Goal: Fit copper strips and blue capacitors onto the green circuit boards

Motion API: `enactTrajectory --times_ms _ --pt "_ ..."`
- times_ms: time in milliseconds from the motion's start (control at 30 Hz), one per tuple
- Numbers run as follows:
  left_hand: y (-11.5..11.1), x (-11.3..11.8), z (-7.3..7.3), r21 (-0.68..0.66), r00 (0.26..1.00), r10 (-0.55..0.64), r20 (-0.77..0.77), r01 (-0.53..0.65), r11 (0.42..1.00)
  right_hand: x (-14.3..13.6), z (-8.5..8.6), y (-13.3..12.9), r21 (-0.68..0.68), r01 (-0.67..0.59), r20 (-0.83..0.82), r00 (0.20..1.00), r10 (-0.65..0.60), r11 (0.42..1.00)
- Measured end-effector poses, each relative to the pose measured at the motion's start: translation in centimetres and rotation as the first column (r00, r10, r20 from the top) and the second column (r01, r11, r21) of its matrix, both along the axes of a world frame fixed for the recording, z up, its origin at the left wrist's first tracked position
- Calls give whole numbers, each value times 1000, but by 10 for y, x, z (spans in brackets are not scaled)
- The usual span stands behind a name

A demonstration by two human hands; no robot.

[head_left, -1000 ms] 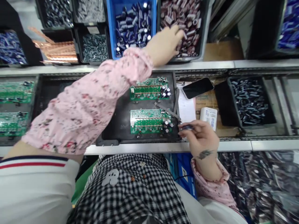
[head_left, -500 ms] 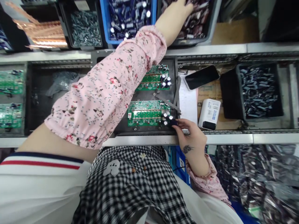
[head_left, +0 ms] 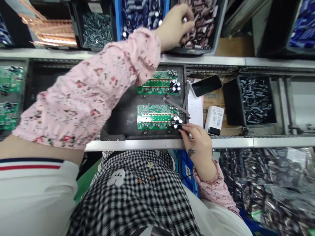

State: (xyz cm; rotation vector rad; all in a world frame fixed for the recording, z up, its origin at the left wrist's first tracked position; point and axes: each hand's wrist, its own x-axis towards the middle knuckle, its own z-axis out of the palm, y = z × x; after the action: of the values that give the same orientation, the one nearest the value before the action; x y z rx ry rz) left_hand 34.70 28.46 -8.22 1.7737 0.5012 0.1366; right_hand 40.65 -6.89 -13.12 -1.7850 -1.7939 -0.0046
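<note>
My left hand (head_left: 176, 26) is over the black bin (head_left: 197, 51) of brown capacitors (head_left: 205, 28), its fingers curled down among them; what they grip is too small to make out. My right hand (head_left: 198, 144) pinches a dark capacitor at the lower right corner of the near green circuit board (head_left: 155, 122). Several capacitors with silver tops stand upright beside its fingertips. Behind lies a second green board (head_left: 157, 87) with a similar cluster. Both boards rest in a dark tray (head_left: 123, 121), partly under my left sleeve.
A metal strip (head_left: 176, 106) crosses the tray's right side. Farther right are a phone (head_left: 206, 86), papers (head_left: 195, 109), a white device (head_left: 215, 119) and a bin of small dark parts (head_left: 257, 100). A blue bin (head_left: 118, 23) stands beside the brown capacitors. More boards (head_left: 10, 114) lie left.
My left hand has drawn back toward the near part of the brown capacitors' bin, its fingers more curled. My right hand keeps its pinch at the board's corner. The camera view has shifted.
</note>
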Motion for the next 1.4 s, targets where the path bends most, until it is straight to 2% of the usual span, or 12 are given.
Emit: enactTrajectory --times_ms 33,100,167,300,500,600,700,767,867,967,1067,1400 --pt "-17 -11 4 -55 974 206 96 -201 978 -3 0 0 7 4 38 999 -5 1000" --pt "-52 -38 11 -202 932 338 127 -310 929 -8 0 -1 16 18 98 995 -19 1000" --pt "-82 -66 11 -297 950 301 85 -265 918 -10 2 0 17 15 129 991 -17 1000" --pt "-120 -111 1 -267 991 119 56 -100 959 -11 21 10 -39 13 57 998 -11 999" --pt "-157 -135 -2 -433 985 -147 94 174 884 -22 48 46 4 -207 -196 959 204 978" --pt "-145 -134 4 -234 965 -257 59 263 936 -18 51 58 4 -216 -150 965 214 976" --pt "-99 -120 8 239 995 -95 19 88 967 -4 49 66 19 -94 -225 970 96 995" --pt "-62 -99 8 512 997 64 37 -74 856 4 45 73 32 -69 -286 955 76 997" --pt "-20 -57 2 742 987 155 -34 -79 666 9 39 89 -8 -135 -316 940 125 991" --pt "-4 -20 -8 752 974 170 -151 2 660 10 38 112 -83 -186 -270 950 158 979" --pt "-1 -8 -16 736 965 168 -202 37 676 11 37 137 -175 -225 -164 967 197 958" --pt "-5 -44 -19 743 991 106 -82 -10 670 13 15 180 -315 -360 84 911 404 878"
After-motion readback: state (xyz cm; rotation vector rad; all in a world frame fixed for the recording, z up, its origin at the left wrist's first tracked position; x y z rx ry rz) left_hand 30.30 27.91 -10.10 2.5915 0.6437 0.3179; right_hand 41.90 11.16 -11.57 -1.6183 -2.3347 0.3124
